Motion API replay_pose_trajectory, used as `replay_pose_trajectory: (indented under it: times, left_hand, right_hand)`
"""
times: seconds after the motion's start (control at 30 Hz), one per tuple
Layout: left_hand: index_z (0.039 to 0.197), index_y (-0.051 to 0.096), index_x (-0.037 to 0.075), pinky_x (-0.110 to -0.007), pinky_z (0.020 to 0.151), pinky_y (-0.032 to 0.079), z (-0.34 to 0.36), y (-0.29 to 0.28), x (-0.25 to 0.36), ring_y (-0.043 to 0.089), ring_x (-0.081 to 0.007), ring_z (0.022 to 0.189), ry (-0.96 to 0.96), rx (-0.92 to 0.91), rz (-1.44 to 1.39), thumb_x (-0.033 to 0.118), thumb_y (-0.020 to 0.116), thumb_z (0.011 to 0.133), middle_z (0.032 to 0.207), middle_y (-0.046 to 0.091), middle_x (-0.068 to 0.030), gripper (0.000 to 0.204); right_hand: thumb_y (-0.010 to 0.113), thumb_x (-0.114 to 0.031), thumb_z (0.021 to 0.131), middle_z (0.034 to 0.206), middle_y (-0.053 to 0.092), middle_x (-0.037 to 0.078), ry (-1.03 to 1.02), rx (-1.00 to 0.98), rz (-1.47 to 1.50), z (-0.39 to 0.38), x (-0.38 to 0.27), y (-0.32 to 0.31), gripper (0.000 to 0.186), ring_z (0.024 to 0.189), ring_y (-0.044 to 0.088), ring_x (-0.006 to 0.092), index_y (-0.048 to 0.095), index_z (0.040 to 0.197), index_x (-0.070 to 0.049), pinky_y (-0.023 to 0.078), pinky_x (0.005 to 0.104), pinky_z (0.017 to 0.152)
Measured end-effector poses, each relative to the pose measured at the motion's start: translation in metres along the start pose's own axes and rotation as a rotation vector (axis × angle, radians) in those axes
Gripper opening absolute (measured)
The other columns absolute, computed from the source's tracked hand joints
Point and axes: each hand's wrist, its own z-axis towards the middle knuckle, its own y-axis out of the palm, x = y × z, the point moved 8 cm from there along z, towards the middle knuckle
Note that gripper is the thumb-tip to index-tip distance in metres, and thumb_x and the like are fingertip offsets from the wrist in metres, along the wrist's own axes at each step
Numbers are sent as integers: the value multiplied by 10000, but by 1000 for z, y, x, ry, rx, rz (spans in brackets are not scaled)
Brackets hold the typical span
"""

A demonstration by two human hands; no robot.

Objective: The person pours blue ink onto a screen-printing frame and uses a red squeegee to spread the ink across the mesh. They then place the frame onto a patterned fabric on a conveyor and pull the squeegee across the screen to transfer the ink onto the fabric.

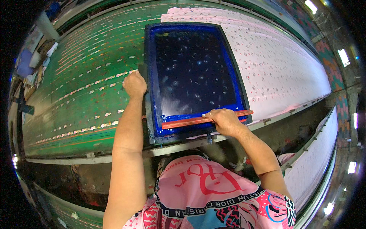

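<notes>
A screen-printing frame (232, 72) with a dark mesh and blue ink smeared along its inner borders lies across the long table. My left hand (135, 84) is closed at the frame's left side, gripping its edge; the fingertips are partly hidden. Along the near end of the frame rests a long red squeegee (187, 122), tilted slightly up to the right. My right hand (225, 121) is wrapped over the squeegee, right of its middle. Blue ink is pooled beside the bar.
Pale pink cloth (278, 68) with small printed motifs covers the table to the right. On the left, the green tabletop (87, 91) carries rows of small marks. A metal rail (263, 124) runs along the near edge. Another cloth-covered table (312, 164) stands at the lower right.
</notes>
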Motion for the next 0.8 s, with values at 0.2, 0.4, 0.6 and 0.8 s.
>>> replay_pose_trajectory:
  times: [0.2,0.4,0.6,0.8]
  left_hand:
    - [1150,797,40,-633,956,553,-2,0,2,718,-475,1118,28,-6,4,342,483,1141,1180,797,-228,435]
    - [1130,804,20,-630,1007,497,-4,-6,6,677,-457,1165,-29,-34,-44,297,510,1137,1197,783,-218,404]
    - [1158,784,41,-627,994,493,-2,0,3,657,-456,1164,-16,-36,-68,290,496,1143,1205,758,-212,382]
    - [1199,780,43,-603,1013,476,-4,3,-9,638,-432,1163,-12,-14,-93,279,496,1150,1210,748,-203,372]
  right_hand:
    - [734,-4,836,1245,796,125,-83,259,-45,-18,-12,26,525,1183,748,320,773,1350,-102,593,467,997]
    - [719,17,840,1228,778,139,-123,435,-90,7,-6,28,512,1112,740,359,779,1332,-110,587,485,960]
    - [673,-32,904,1169,783,137,-158,497,-143,88,34,-6,421,1076,737,338,797,1302,-92,570,489,939]
    - [658,11,898,1147,784,132,-201,497,-127,174,74,-41,430,1089,736,342,795,1295,-85,567,488,933]
